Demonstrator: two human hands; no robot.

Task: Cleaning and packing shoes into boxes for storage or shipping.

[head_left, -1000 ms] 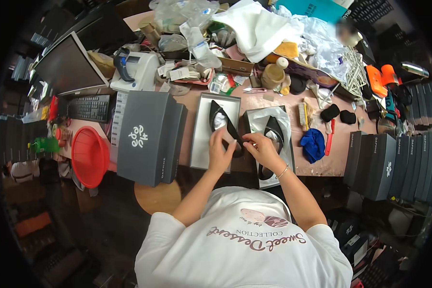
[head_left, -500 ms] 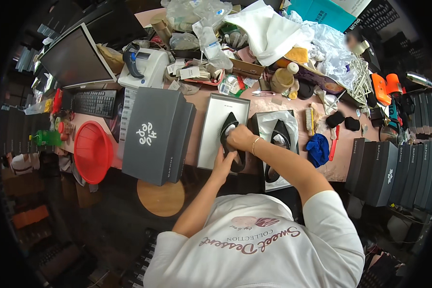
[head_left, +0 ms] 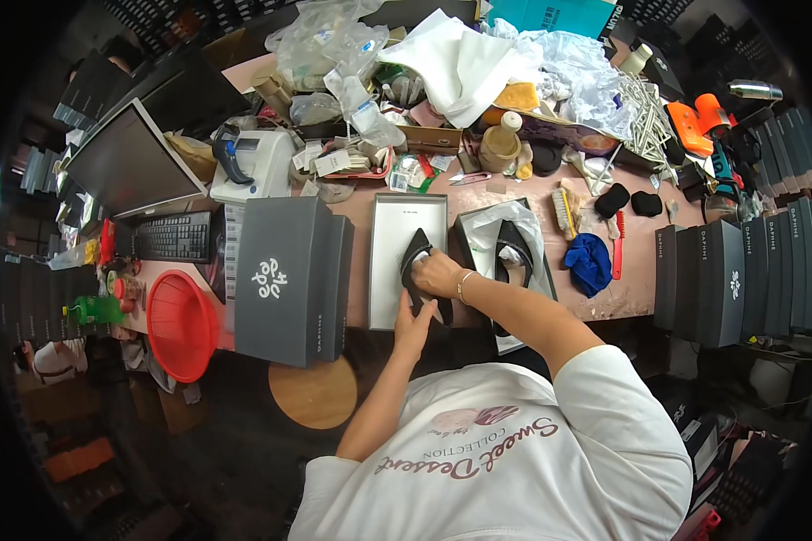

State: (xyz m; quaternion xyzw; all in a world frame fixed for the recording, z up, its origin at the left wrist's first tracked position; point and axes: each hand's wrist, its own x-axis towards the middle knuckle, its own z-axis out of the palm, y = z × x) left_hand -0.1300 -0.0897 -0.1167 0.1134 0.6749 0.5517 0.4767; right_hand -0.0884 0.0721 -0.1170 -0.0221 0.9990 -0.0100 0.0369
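A black pointed-toe shoe (head_left: 414, 245) lies over an open shoebox tray (head_left: 410, 209) with a white inside, its toe pointing away from me. My left hand (head_left: 412, 326) grips the shoe's side near the heel, thumb up. Fingers bent down into the shoe's opening, my right hand (head_left: 437, 274) wears a thin bracelet. A bit of white stuffing shows by those fingertips, which are hidden. To the right, a matching black shoe (head_left: 524, 236) with white stuffing sits on white tissue paper (head_left: 543, 242) in a second box, partly covered by my right forearm.
Dark grey shoeboxes (head_left: 275, 275) stand left of the trays, beside a red basin (head_left: 182, 325), keyboard (head_left: 173, 236) and monitor (head_left: 135, 162). On the right lie a blue cloth (head_left: 589, 265), brushes (head_left: 564, 213) and more shoeboxes (head_left: 720, 284). Behind stand a bottle (head_left: 500, 146) and clutter.
The view has shifted, so the table sits lower and a little left in the picture. My right hand is still at the shoe's opening, and my left still grips its side.
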